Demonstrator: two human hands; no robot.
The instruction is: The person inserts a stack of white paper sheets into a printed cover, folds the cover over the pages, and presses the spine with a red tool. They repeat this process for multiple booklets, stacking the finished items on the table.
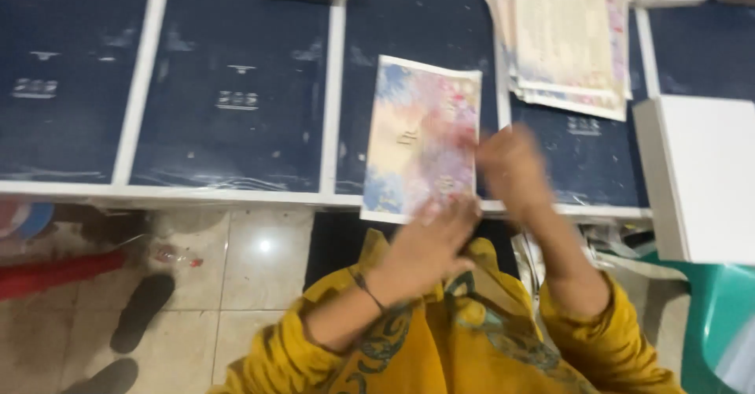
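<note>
Lying at the centre of the frame, a pastel printed sheet (421,138) overhangs the dark bench (236,103) edge. Its lower edge is touched by the left hand (431,241), fingers spread; the right hand (511,166) is too blurred to tell.

Both yellow-sleeved arms reach forward, left hand (429,241) flat with fingers spread, right hand (511,162) motion-blurred, loosely curled.

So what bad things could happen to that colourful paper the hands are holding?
The colourful sheet hangs a little over the near table edge, so it might slip to the floor. The left hand and right hand look blurred, so a quick move might crease it. The paper stack beside it could get knocked.
</note>
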